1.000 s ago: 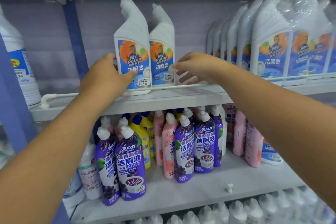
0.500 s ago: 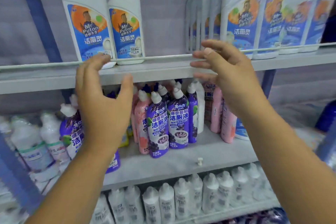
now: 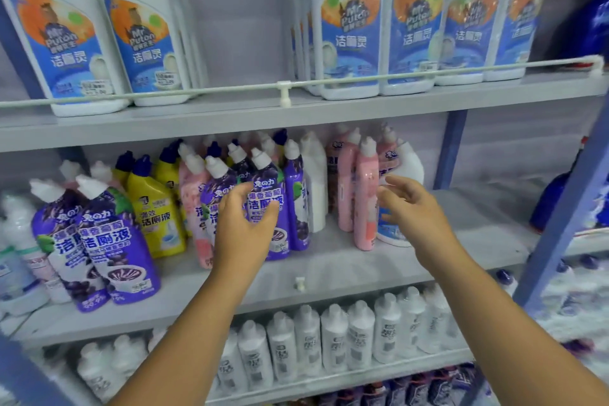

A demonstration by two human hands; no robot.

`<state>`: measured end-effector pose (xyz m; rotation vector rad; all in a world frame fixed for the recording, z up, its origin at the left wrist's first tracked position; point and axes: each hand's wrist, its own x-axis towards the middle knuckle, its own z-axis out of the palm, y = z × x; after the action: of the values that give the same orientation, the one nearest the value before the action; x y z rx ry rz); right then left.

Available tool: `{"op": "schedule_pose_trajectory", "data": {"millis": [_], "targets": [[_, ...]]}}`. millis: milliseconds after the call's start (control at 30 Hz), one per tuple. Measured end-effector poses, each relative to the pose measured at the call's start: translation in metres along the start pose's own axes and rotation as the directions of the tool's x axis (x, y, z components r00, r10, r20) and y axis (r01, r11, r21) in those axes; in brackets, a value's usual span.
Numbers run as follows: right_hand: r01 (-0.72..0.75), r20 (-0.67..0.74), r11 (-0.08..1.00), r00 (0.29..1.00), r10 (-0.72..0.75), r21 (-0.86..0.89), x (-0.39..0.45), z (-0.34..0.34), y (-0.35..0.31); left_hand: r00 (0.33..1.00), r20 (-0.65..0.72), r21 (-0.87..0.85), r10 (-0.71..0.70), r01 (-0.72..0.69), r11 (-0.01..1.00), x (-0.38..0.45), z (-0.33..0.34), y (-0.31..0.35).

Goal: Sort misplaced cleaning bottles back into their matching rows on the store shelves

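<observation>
Left hand (image 3: 244, 224) seemingly touching purple bottle (image 3: 270, 208).

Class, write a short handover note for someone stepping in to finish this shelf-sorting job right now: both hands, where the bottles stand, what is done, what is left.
Left hand: open, reaching at the purple bottle in the middle shelf's centre group; no grip yet.
Right hand: open, holding nothing, beside the pink bottles.
Middle shelf: colours are mixed. Two more purple bottles stand far left, yellow bottles next, one pink bottle among the purple, a white bottle between purple and pink.
Top shelf: white bottles with blue labels stand in tidy rows.
Done: nothing visibly on this shelf.
Left: gather each colour into its own row.
</observation>
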<state>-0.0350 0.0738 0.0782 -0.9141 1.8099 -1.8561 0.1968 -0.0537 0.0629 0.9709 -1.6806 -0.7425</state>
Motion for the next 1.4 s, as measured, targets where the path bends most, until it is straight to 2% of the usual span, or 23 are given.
{"op": "schedule_pose_trajectory", "data": {"millis": [133, 233, 400, 467, 567, 667, 767, 867, 967, 1067, 1100, 1133, 1233, 1333, 1400], "targets": [[0.006, -0.079, 0.999, 0.997, -0.008, -0.032, 0.023, -0.015, 0.007, 0.998, 0.038, -0.042, -0.043, 0.045, 0.998, 0.007, 0.028, 0.01], [0.063, -0.152, 0.994, 0.985, -0.075, -0.085, 0.044, -0.022, 0.01, 0.997, 0.069, -0.1, -0.043, 0.05, 0.994, 0.015, 0.051, 0.015], [0.154, -0.259, 0.929, 0.933, -0.249, -0.338, 0.08, -0.025, 0.016, 0.996, 0.08, -0.128, 0.025, -0.015, 0.992, 0.045, 0.085, 0.022], [0.157, -0.239, 0.906, 0.934, -0.266, -0.393, 0.094, -0.027, 0.017, 0.997, 0.061, -0.113, 0.045, -0.038, 0.993, 0.06, 0.102, 0.027], [0.137, -0.168, 0.923, 0.964, -0.208, -0.358, 0.109, -0.03, 0.022, 0.995, 0.073, -0.021, 0.074, -0.072, 0.997, 0.077, 0.131, 0.036], [0.146, -0.101, 0.926, 0.976, -0.192, -0.348, 0.116, -0.03, 0.031, 0.996, 0.09, 0.083, -0.009, 0.002, 0.997, 0.087, 0.161, 0.039], [0.121, -0.074, 0.941, 0.986, -0.152, -0.317, 0.122, -0.032, 0.038, 0.992, 0.09, 0.089, -0.085, 0.077, 0.993, 0.095, 0.185, 0.036], [0.121, -0.036, 0.942, 0.99, -0.139, -0.312, 0.127, -0.038, 0.042, 0.992, -0.004, 0.084, -0.126, 0.126, 0.988, 0.115, 0.2, 0.04], [0.144, 0.012, 0.947, 0.989, -0.146, -0.287, 0.131, -0.043, 0.044, 0.969, -0.073, 0.144, -0.235, 0.243, 0.959, 0.136, 0.203, 0.051], [0.146, 0.056, 0.954, 0.989, -0.136, -0.261, 0.137, -0.047, 0.047, 0.927, -0.189, 0.069, -0.323, 0.34, 0.938, 0.146, 0.203, 0.059], [0.148, 0.074, 0.957, 0.988, -0.134, -0.251, 0.138, -0.049, 0.048, 0.921, -0.23, 0.067, -0.316, 0.338, 0.939, 0.145, 0.203, 0.061], [0.15, 0.094, 0.959, 0.987, -0.131, -0.242, 0.138, -0.05, 0.048, 0.934, -0.235, 0.159, -0.268, 0.309, 0.938, 0.143, 0.202, 0.059], [0.155, 0.143, 0.971, 0.981, -0.13, -0.18, 0.14, -0.056, 0.048, 0.986, -0.129, 0.317, -0.105, 0.141, 0.938, 0.134, 0.204, 0.041], [0.173, 0.18, 0.969, 0.973, -0.142, -0.176, 0.142, -0.064, 0.045, 0.992, -0.13, 0.228, 0.001, 0.029, 0.973, 0.114, 0.206, 0.029], [0.185, 0.197, 0.968, 0.969, -0.151, -0.171, 0.142, -0.07, 0.044, 0.991, -0.125, 0.234, 0.039, -0.009, 0.972, 0.099, 0.204, 0.03]]}}
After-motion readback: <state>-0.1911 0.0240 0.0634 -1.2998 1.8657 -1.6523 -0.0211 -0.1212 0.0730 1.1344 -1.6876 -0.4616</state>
